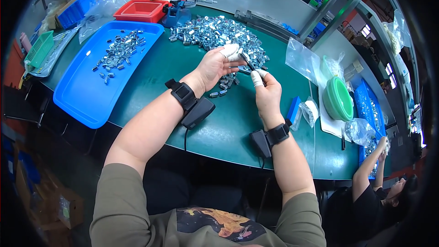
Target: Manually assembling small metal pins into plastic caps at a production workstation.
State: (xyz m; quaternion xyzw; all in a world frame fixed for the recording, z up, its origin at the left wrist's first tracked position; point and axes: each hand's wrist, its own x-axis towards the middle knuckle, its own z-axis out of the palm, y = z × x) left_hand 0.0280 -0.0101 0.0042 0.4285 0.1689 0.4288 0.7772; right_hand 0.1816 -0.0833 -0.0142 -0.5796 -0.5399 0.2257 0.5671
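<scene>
My left hand (pixel 214 67), with white covers on some fingertips, pinches a small shiny metal cylinder (pixel 244 56) above the green table. In my right hand (pixel 268 92), the covered thumb and forefinger grip a thin dark rod-like tool (pixel 250 66). Its upper end meets the metal cylinder; whether it sits inside cannot be made out. Behind my hands spreads a large pile of similar metal cylinders (pixel 206 29). A few loose ones (pixel 218 93) lie just below my left hand. More cylinders (pixel 120 51) are scattered in the blue tray (pixel 87 103) at the left.
At the back left stand a red bin (pixel 141 10) and a micrometer (pixel 190 2) on a blue stand. Right of my hands lie a blue box (pixel 293 109), a clear plastic bag (pixel 302 59) and green bowls (pixel 338 98). A co-worker (pixel 372 196) reaches over a blue tray (pixel 366 103) at far right.
</scene>
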